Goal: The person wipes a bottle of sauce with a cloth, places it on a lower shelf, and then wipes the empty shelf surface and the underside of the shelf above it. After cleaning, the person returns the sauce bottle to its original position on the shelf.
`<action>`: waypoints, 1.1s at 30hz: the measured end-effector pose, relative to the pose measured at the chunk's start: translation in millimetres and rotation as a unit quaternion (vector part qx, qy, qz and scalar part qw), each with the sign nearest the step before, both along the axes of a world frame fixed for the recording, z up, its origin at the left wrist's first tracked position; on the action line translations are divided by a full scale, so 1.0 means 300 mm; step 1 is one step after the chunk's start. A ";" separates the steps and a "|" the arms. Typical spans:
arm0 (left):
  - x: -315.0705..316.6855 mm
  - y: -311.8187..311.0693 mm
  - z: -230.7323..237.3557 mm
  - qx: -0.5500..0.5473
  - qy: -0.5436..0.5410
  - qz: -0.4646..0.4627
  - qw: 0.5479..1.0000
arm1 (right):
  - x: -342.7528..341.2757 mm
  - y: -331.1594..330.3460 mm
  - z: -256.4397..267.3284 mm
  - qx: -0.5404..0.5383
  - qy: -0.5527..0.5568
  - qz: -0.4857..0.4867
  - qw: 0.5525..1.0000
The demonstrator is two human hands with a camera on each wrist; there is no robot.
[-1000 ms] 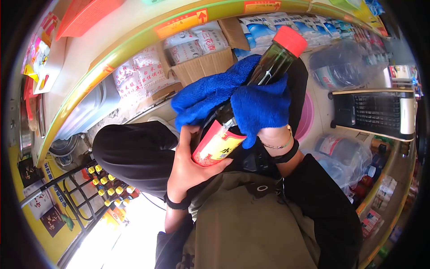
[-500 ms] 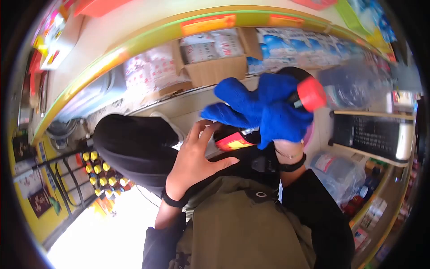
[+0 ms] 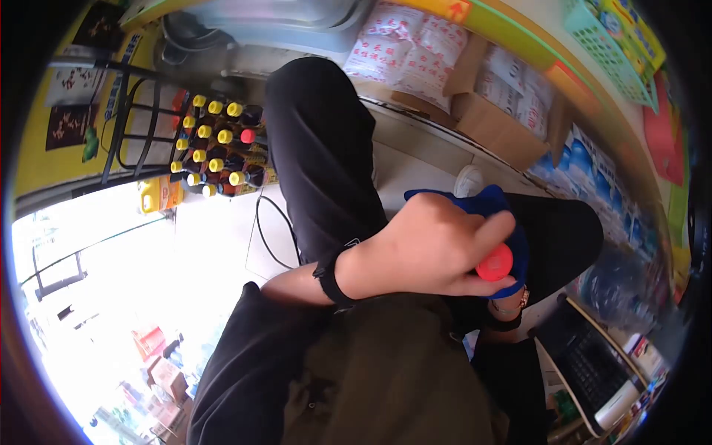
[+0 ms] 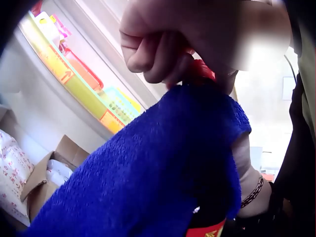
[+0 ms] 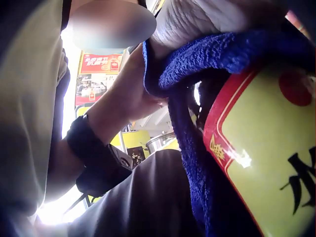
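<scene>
A dark bottle with a red cap (image 3: 494, 262) stands with its top toward the head camera. My left hand (image 3: 434, 248) curls its thumb and forefinger round this cap. Under it, a blue cloth (image 4: 133, 158) wraps the bottle's neck and side. My right hand (image 5: 197, 19) holds the cloth against the bottle; in the head view it is mostly hidden behind the cloth and cap, with its bracelet (image 3: 512, 308) showing. The bottle's yellow and red label (image 5: 261, 143) shows large in the right wrist view.
Bottles with yellow caps (image 3: 215, 144) stand by a black rack at left. White bags (image 3: 400, 48) and an open carton (image 3: 497, 130) sit under the shelf ahead. A large clear water bottle (image 3: 615, 289) and a black slatted appliance (image 3: 586, 363) are at right. The person's bent knees (image 3: 315, 119) flank the bottle.
My left hand has come back onto the bottle, now at its cap. The bottle has tipped with its cap toward the head camera. The head view has swung left, toward the yellow-capped bottles.
</scene>
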State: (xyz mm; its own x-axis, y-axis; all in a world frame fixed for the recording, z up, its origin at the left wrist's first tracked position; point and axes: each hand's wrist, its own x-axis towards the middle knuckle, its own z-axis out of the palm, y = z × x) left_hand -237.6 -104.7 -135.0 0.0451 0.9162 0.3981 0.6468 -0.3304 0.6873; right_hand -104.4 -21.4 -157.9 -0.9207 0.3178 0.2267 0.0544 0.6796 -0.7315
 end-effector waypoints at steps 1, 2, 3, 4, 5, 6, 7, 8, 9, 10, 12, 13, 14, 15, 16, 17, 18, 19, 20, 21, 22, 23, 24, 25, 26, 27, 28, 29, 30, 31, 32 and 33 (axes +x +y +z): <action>-0.006 -0.003 0.007 0.021 0.022 -0.011 0.999 | -0.012 -0.003 -0.001 -0.011 0.004 0.001 1.000; -0.009 -0.008 0.010 0.041 0.045 -0.022 0.998 | -0.022 -0.009 -0.001 -0.023 0.007 0.001 1.000; 0.001 -0.005 -0.007 0.051 0.013 -0.015 0.999 | -0.029 -0.015 -0.001 -0.034 0.010 0.001 0.999; 0.002 -0.001 -0.014 0.050 0.014 -0.007 0.999 | -0.037 -0.016 -0.002 -0.044 0.013 0.001 0.999; 0.001 0.004 -0.019 0.055 0.020 -0.009 0.998 | -0.040 -0.019 -0.003 -0.053 0.016 0.000 0.998; 0.001 0.007 -0.026 0.060 0.025 -0.011 0.998 | -0.042 -0.024 -0.003 -0.064 0.017 -0.001 0.998; -0.005 0.014 -0.037 0.104 0.012 -0.017 0.994 | -0.044 -0.028 -0.003 -0.073 0.019 -0.002 0.997; -0.007 0.010 -0.037 0.104 0.012 -0.010 0.994 | -0.046 -0.029 -0.003 -0.082 0.021 -0.003 0.996; -0.007 0.006 -0.035 0.128 -0.006 -0.021 0.992 | -0.058 -0.020 -0.005 -0.091 0.023 -0.004 0.996; -0.004 -0.001 -0.031 0.151 -0.025 -0.033 0.988 | -0.068 -0.011 -0.007 -0.100 0.026 -0.006 0.995; 0.005 -0.024 0.003 0.185 -0.017 -0.012 0.982 | -0.072 -0.012 -0.011 -0.122 0.028 -0.014 0.992; 0.006 -0.035 0.018 0.206 -0.009 0.009 0.978 | -0.071 -0.015 -0.012 -0.133 0.029 -0.020 0.991; 0.003 -0.044 0.030 0.228 0.000 0.029 0.973 | -0.068 -0.017 -0.014 -0.143 0.031 -0.029 0.989; -0.007 -0.049 0.044 0.250 0.000 0.040 0.968 | -0.068 -0.017 -0.015 -0.152 0.034 -0.038 0.987; -0.024 -0.064 0.058 0.252 -0.003 0.039 0.967 | -0.069 -0.016 -0.016 -0.159 0.038 -0.047 0.985; -0.033 -0.073 0.064 0.272 -0.001 0.057 0.961 | -0.068 -0.015 -0.018 -0.168 0.041 -0.056 0.983; -0.041 -0.079 0.071 0.291 0.001 0.074 0.954 | -0.068 -0.016 -0.019 -0.177 0.045 -0.066 0.981; -0.053 -0.083 0.080 0.291 0.002 0.071 0.954 | -0.068 -0.017 -0.019 -0.185 0.050 -0.077 0.978; -0.066 -0.085 0.089 0.297 0.008 0.089 0.951 | -0.067 -0.017 -0.017 -0.193 0.056 -0.089 0.976; -0.080 -0.086 0.097 0.304 0.014 0.108 0.946 | -0.066 -0.018 -0.015 -0.200 0.063 -0.099 0.973; -0.101 -0.084 0.100 0.308 0.019 0.119 0.944 | -0.065 -0.019 -0.014 -0.208 0.069 -0.109 0.970; -0.129 -0.082 0.107 0.313 0.026 0.127 0.941 | -0.065 -0.019 -0.015 -0.217 0.076 -0.119 0.966; -0.156 -0.086 0.123 0.318 0.034 0.135 0.938 | -0.064 -0.024 -0.017 -0.227 0.083 -0.128 0.962; -0.176 -0.102 0.157 0.306 0.045 0.155 0.938 | -0.064 -0.030 -0.020 -0.237 0.090 -0.139 0.957; -0.203 -0.140 0.213 0.250 0.068 0.151 0.954 | -0.064 -0.037 -0.019 -0.247 0.096 -0.150 0.952; -0.263 -0.189 0.284 0.131 0.072 0.078 0.986 | -0.063 -0.043 -0.016 -0.258 0.102 -0.160 0.947; -0.234 -0.206 0.298 0.154 0.013 0.184 0.971 | -0.054 -0.045 -0.006 -0.267 0.108 -0.169 0.942; -0.250 -0.212 0.311 0.153 0.015 0.180 0.971 | -0.040 -0.051 -0.003 -0.276 0.114 -0.179 0.937; -0.290 -0.233 0.333 0.187 0.112 0.223 0.950 | -0.028 -0.057 0.001 -0.284 0.122 -0.188 0.932; -0.345 -0.263 0.361 0.220 0.207 0.263 0.916 | -0.034 -0.048 0.010 -0.292 0.131 -0.197 0.927; -0.405 -0.294 0.390 0.252 0.300 0.300 0.870 | -0.026 -0.047 0.015 -0.299 0.141 -0.206 0.921; -0.462 -0.320 0.419 0.281 0.388 0.334 0.812 | -0.017 -0.047 0.020 -0.307 0.151 -0.214 0.915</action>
